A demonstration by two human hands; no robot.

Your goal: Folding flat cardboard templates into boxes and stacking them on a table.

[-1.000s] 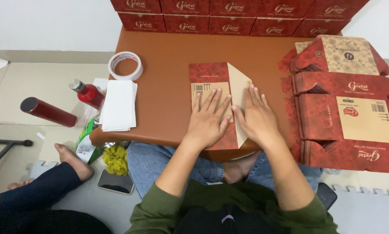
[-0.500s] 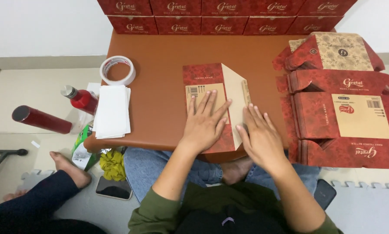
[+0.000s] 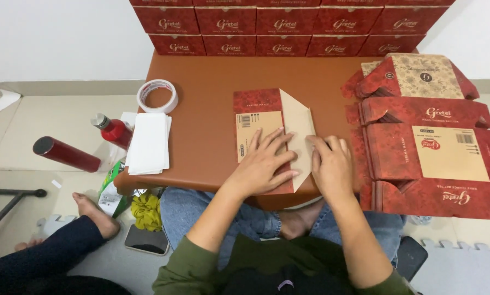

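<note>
A flat red and tan cardboard box blank (image 3: 258,112) lies on the low brown table (image 3: 201,136) in front of me. Its tan side flap (image 3: 299,123) is folded over toward the middle. My left hand (image 3: 264,161) presses flat on the blank's near half, fingers spread. My right hand (image 3: 332,164) rests at the flap's right edge with fingers curled down against it. Neither hand grips anything.
A stack of flat red box blanks (image 3: 425,142) lies to the right. Assembled red boxes (image 3: 283,24) line the wall. A tape roll (image 3: 157,95) and white sheets (image 3: 148,143) sit at the table's left. Red bottles (image 3: 111,130), a phone (image 3: 146,240) and another person's leg (image 3: 64,246) are on the floor.
My right hand slid from on top of the blank to its right edge. The tan flap now lies folded over. My left hand stayed pressed on the blank.
</note>
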